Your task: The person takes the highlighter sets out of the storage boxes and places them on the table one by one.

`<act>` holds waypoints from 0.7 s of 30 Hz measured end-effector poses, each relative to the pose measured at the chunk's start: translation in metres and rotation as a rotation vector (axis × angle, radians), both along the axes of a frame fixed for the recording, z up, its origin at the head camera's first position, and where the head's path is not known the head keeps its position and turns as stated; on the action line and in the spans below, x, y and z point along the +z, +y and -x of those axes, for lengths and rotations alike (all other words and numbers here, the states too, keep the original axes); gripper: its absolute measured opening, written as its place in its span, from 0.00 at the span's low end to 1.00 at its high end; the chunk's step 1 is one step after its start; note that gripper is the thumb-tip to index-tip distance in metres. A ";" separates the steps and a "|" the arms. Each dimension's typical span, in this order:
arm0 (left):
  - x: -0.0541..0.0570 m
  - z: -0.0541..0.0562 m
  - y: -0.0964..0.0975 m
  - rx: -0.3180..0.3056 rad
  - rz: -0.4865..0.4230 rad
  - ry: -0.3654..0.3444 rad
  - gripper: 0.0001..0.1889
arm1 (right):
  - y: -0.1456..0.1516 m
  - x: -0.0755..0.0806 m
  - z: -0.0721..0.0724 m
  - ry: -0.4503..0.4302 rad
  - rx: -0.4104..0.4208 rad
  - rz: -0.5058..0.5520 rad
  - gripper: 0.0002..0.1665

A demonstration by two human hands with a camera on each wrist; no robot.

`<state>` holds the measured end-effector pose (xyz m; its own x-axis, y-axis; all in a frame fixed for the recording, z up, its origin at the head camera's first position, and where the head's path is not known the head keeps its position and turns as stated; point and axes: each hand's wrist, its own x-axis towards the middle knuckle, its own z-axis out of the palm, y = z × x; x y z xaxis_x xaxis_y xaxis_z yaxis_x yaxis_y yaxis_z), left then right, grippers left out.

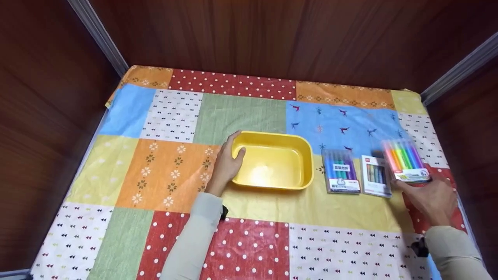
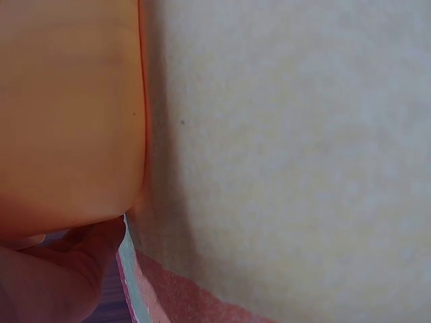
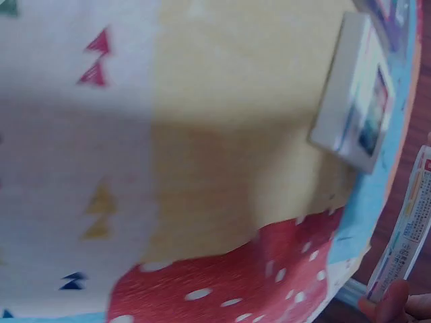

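Note:
A yellow plastic basin (image 1: 268,165) stands mid-table with nothing in it. My left hand (image 1: 227,165) grips its left end, thumb over the rim and fingers along the outer wall. In the left wrist view, the basin's side (image 2: 74,121) fills the upper left above my fingers. At the right, my right hand (image 1: 432,196) holds a clear pack of rainbow-coloured pens (image 1: 402,157) by its lower end. Just left of that pack lie a white box of pens (image 1: 376,175) and a clear pack of blue, green and purple pens (image 1: 341,171).
A patchwork-patterned cloth (image 1: 171,175) covers the table. Brown wood-grain panels rise behind the table (image 1: 249,39) and on both sides, with grey metal strips (image 1: 101,33) at the corners. In the right wrist view, the white box (image 3: 357,94) lies on the cloth.

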<state>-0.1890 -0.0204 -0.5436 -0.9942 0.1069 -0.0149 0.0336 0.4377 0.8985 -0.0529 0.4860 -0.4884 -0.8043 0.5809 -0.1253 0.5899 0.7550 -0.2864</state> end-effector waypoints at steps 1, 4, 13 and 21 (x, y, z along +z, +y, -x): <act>0.000 0.000 0.000 0.000 0.002 -0.003 0.29 | 0.002 -0.001 -0.001 -0.013 -0.013 0.011 0.67; 0.000 0.001 0.000 -0.003 0.010 -0.005 0.29 | 0.006 -0.003 -0.004 -0.060 -0.057 0.041 0.70; 0.001 0.002 -0.005 0.007 0.022 0.021 0.29 | 0.012 -0.012 -0.009 -0.158 -0.141 0.049 0.73; 0.001 0.000 -0.002 -0.020 0.030 0.033 0.30 | 0.019 -0.021 -0.016 -0.259 -0.185 0.003 0.74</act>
